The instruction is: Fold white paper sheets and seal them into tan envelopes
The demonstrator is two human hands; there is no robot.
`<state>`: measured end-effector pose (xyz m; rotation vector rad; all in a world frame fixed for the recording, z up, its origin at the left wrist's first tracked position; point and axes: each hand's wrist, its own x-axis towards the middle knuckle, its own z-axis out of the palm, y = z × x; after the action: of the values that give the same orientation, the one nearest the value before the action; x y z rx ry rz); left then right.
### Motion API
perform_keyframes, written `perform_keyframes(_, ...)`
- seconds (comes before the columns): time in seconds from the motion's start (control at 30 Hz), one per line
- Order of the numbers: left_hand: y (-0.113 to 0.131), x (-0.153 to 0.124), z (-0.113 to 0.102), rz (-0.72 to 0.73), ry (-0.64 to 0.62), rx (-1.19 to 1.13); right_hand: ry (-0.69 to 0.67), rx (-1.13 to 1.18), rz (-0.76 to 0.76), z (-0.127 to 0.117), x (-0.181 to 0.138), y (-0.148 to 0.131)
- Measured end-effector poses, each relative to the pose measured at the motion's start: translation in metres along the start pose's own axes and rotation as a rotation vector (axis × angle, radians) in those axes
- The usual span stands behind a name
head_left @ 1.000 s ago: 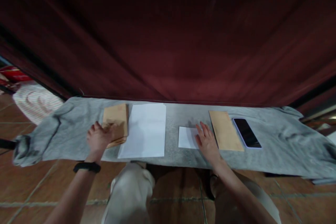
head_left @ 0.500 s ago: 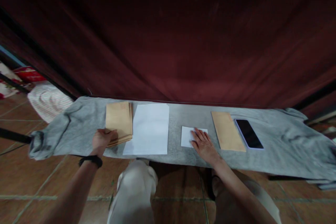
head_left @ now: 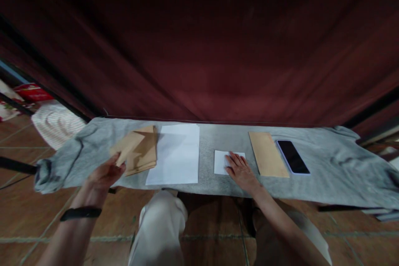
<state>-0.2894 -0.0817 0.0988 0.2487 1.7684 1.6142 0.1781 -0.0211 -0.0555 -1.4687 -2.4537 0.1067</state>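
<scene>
Head cam; looks fwd & down, fairly nr gray cloth.

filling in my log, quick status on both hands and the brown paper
Left hand holding brown paper piece, raised by brown stack. Right hand resting on small white paper. Phone off right, apart from both hands; no obstruction seen.

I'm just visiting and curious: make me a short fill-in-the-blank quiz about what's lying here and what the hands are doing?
1. The left hand holds up a piece of paper whose colour is ____.
2. The right hand rests on a small paper whose colour is ____.
3. The black wristband is on the person's ____ wrist.
4. The phone lies to the ____ of the small paper.

Missing words: brown; white; left; right.
</scene>
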Motion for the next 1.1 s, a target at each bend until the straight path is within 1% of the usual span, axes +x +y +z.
perform_keyframes(0.1, -0.015, -0.021, 0.03, -0.114, -0.137, -0.075, 0.026, 0.044, 0.005, -0.001, 0.003, -0.001)
perform_keyframes(0.17, -0.033, -0.045, 0.059, -0.197, -0.263, -0.252, 0.049, 0.126, 0.015, -0.004, 0.008, -0.004)
perform_keyframes(0.23, -0.054, -0.072, 0.09, -0.206, -0.266, -0.346, 0.069, 0.293, 0.05, -0.01, 0.013, -0.01)
perform_keyframes(0.3, -0.077, -0.097, 0.12, -0.191, -0.294, -0.352, 0.083, 0.563, 0.122, -0.018, 0.019, -0.019)
perform_keyframes(0.4, -0.113, -0.126, 0.155, -0.174, -0.395, -0.29, 0.063, 1.131, 0.29, -0.03, 0.029, -0.037)
perform_keyframes(0.47, -0.134, -0.139, 0.171, -0.18, -0.454, -0.275, 0.032, 1.506, 0.413, -0.034, 0.035, -0.048)
perform_keyframes(0.53, -0.148, -0.148, 0.181, -0.176, -0.53, -0.264, 0.066, 1.683, 0.528, -0.036, 0.041, -0.055)
perform_keyframes(0.6, -0.153, -0.149, 0.187, -0.16, -0.59, -0.248, 0.141, 1.738, 0.628, -0.036, 0.046, -0.056)
perform_keyframes(0.67, -0.148, -0.141, 0.187, -0.126, -0.578, -0.251, 0.201, 1.735, 0.686, -0.037, 0.051, -0.05)
perform_keyframes(0.73, -0.136, -0.123, 0.183, -0.08, -0.464, -0.309, 0.206, 1.706, 0.696, -0.039, 0.055, -0.041)
perform_keyframes(0.8, -0.12, -0.099, 0.175, -0.039, -0.36, -0.349, 0.17, 1.655, 0.69, -0.043, 0.058, -0.032)
perform_keyframes(0.9, -0.102, -0.066, 0.163, 0.08, -0.283, -0.247, 0.149, 1.588, 0.67, -0.048, 0.061, -0.023)
perform_keyframes(0.93, -0.1, -0.059, 0.159, 0.093, -0.315, -0.182, 0.156, 1.571, 0.662, -0.05, 0.062, -0.022)
perform_keyframes(1.0, -0.099, -0.051, 0.154, 0.067, -0.439, -0.027, 0.174, 1.545, 0.659, -0.051, 0.063, -0.021)
perform_keyframes(1.07, -0.102, -0.05, 0.151, 0.021, -0.557, 0.096, 0.184, 1.526, 0.682, -0.052, 0.065, -0.021)
perform_keyframes(1.1, -0.103, -0.05, 0.15, 0.01, -0.588, 0.125, 0.187, 1.519, 0.692, -0.052, 0.067, -0.021)
